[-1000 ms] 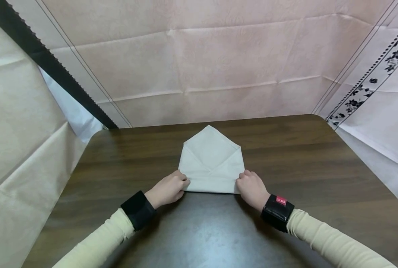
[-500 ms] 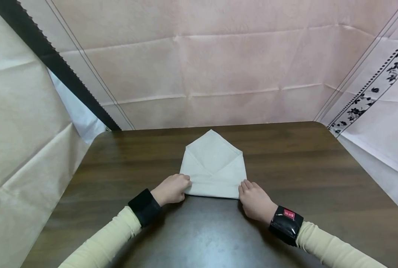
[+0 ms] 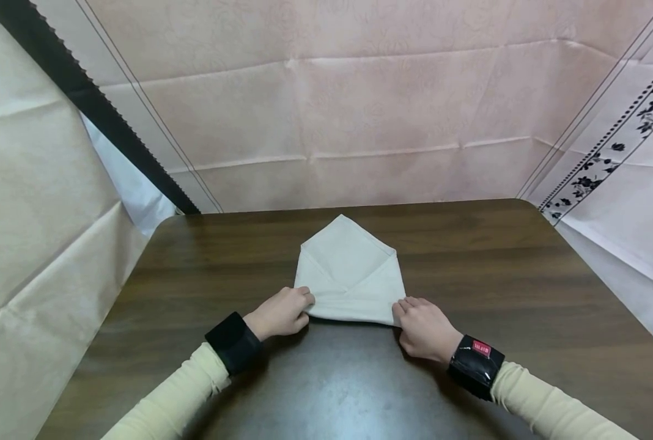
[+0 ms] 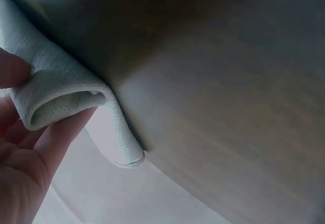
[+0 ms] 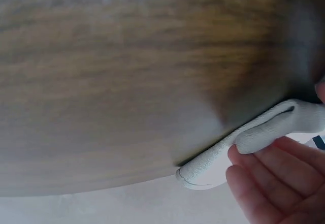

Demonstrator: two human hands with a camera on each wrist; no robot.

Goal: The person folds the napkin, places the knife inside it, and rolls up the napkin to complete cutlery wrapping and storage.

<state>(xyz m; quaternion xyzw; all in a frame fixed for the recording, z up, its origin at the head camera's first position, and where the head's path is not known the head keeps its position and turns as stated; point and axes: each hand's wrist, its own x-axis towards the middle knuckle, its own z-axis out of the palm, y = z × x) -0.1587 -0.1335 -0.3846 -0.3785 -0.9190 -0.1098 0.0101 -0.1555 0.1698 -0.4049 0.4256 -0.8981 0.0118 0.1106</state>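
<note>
A white cloth, folded into an envelope shape with its point at the far side, lies on the brown table. At its near left corner, my left hand pinches the folded edge. The left wrist view shows that cloth edge curled into a loop between thumb and fingers. My right hand grips the near right corner. In the right wrist view the rolled edge rests against the fingers, with the thumb mostly out of frame. The near edge bows slightly between the hands.
The wood-patterned table has rounded far corners. Pale pink creased sheeting hangs behind it, with more draped sheeting at the left and a flower-patterned border at the right.
Both hands keep hold of the near corners. Since half a second ago the right hand has shifted slightly right, and the cloth's far point has moved a little left.
</note>
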